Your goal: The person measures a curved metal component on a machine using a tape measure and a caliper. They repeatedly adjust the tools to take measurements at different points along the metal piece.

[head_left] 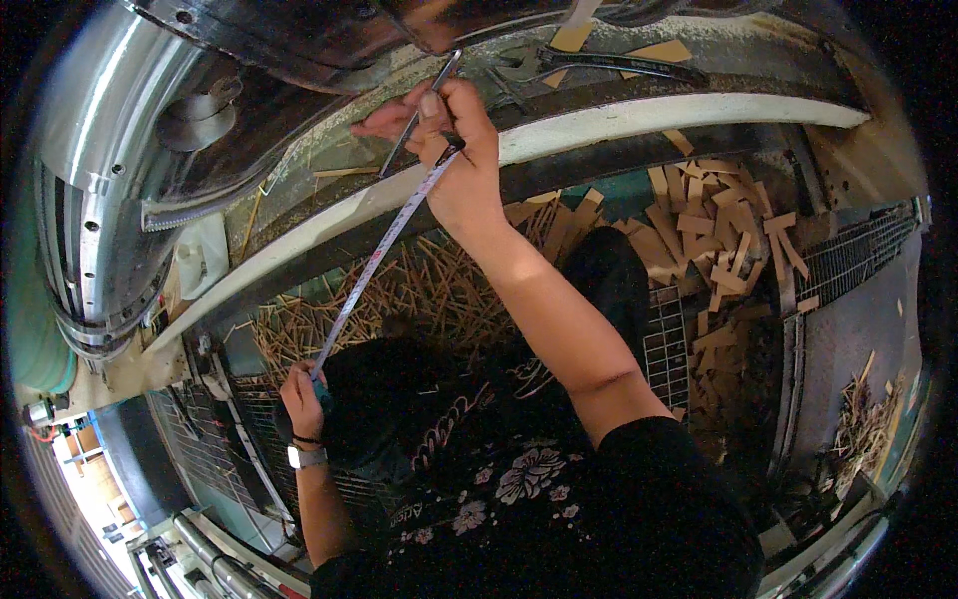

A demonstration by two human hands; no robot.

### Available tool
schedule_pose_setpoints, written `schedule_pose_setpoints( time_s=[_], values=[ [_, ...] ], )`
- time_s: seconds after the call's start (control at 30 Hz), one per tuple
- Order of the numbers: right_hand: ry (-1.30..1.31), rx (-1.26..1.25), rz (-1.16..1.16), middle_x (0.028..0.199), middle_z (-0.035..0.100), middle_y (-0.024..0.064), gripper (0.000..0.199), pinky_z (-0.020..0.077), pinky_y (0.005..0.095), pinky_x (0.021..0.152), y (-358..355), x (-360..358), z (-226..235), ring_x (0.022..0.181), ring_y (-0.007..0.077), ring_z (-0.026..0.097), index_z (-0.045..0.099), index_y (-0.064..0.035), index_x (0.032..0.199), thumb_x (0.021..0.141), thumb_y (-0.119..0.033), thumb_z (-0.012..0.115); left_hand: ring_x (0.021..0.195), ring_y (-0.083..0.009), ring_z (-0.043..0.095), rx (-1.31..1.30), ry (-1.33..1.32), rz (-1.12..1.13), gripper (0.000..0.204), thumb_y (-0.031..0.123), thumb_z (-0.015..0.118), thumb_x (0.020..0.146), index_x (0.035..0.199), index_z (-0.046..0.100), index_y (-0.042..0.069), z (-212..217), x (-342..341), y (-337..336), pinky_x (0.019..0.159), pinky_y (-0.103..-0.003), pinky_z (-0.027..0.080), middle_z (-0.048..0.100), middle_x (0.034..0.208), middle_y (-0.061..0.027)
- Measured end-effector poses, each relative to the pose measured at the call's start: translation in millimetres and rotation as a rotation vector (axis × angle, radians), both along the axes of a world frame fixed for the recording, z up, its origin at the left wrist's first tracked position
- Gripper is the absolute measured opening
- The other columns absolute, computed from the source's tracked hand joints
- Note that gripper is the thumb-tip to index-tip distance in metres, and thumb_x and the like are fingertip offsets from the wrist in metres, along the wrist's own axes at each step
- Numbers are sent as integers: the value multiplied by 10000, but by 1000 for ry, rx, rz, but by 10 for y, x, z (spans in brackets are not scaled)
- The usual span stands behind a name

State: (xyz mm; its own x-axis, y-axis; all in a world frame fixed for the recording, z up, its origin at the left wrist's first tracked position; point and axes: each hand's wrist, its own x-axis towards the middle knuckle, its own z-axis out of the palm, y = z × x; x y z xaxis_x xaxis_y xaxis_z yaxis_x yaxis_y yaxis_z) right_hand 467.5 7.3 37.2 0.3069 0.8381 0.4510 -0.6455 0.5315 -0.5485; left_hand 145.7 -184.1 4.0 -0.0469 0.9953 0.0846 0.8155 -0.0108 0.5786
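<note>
Right hand (461, 150) fingers pinched on tape measure blade (374, 262) at machine rim (619, 115), left hand (302, 397) fingers clamped round tape case (322, 391) below, wood offcuts (723, 225) beyond.

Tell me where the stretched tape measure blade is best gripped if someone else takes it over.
Probably at the bare middle of the blade, pinched across its flat faces from the side. It runs taut and thin between the right hand above and the left hand below, leaving only that span free.
</note>
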Motion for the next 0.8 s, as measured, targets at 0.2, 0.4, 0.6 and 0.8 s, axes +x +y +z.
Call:
schedule_pose_setpoints(
  time_s=[0.2,0.4,0.6,0.8],
  values=[
    [93,-282,151,718,451,53,129,413,294,594,-102,122,-20,652,161,468,436,-33,915,940,-159,423,537,-106,447,-21,-36,-46,409,337,351,950,910,564,-10,32,2,3,513,-255,349,538,644,-35],
    [88,-299,288,639,368,8,273,280,251,523,-75,240,-105,574,107,324,452,-46,859,943,-304,422,530,-113,459,-11,-124,4,364,294,375,942,908,563,-16,44,134,7,511,-253,363,542,633,-41],
    [36,-212,602,601,310,-15,383,235,245,511,-6,278,-408,541,94,275,435,-55,802,943,-403,361,530,-112,463,-51,-1,-18,340,266,386,935,879,568,-16,189,283,36,512,-252,365,544,630,-43],
    [-41,12,996,622,373,-10,443,342,266,589,117,511,-400,596,124,401,401,-92,723,928,-480,341,533,-111,468,-81,-61,-17,303,230,416,909,841,569,-23,278,386,130,526,-258,387,548,642,-46]
  ],
)
